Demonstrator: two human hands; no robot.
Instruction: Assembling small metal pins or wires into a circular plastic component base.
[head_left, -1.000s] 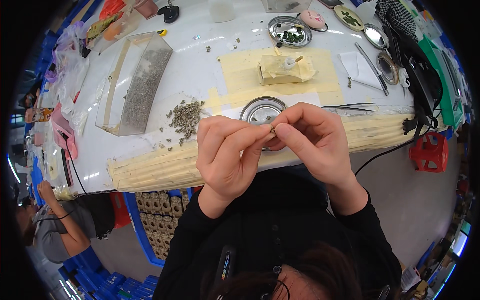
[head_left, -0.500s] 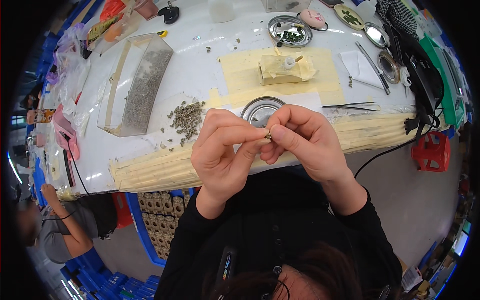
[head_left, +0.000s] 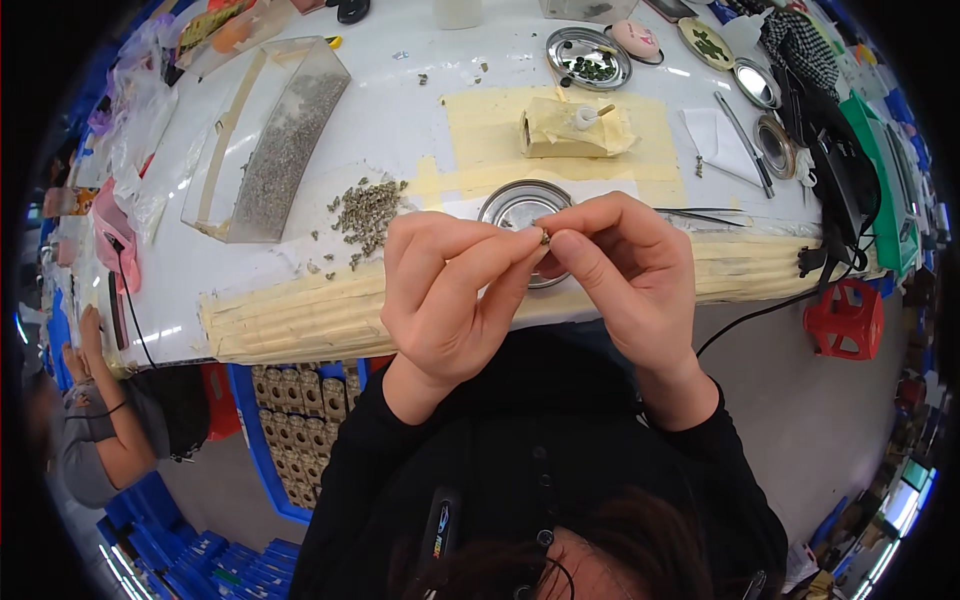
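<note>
My left hand [head_left: 450,295] and my right hand [head_left: 640,275] meet above the front edge of the table. Between their thumbs and forefingers they pinch a small brassy-grey metal part [head_left: 545,238]; its exact shape is mostly covered by the fingertips. Right behind the fingers lies a round, shiny metal dish [head_left: 522,200], partly hidden by them. A loose pile of similar small metal parts [head_left: 367,215] is spread on the table to the left of my left hand.
A clear box [head_left: 275,150] of small parts stands left. Behind are a tape-covered block [head_left: 570,135] and a metal plate of dark green pieces [head_left: 590,60]. Tweezers [head_left: 700,213] lie right. A blue crate [head_left: 262,440] of metal blocks sits below; another person [head_left: 120,430] is at left.
The whole view has shifted slightly. My hands stay joined at the small part, with my right hand's lower fingers now tucked behind its thumb. More of the dish shows.
</note>
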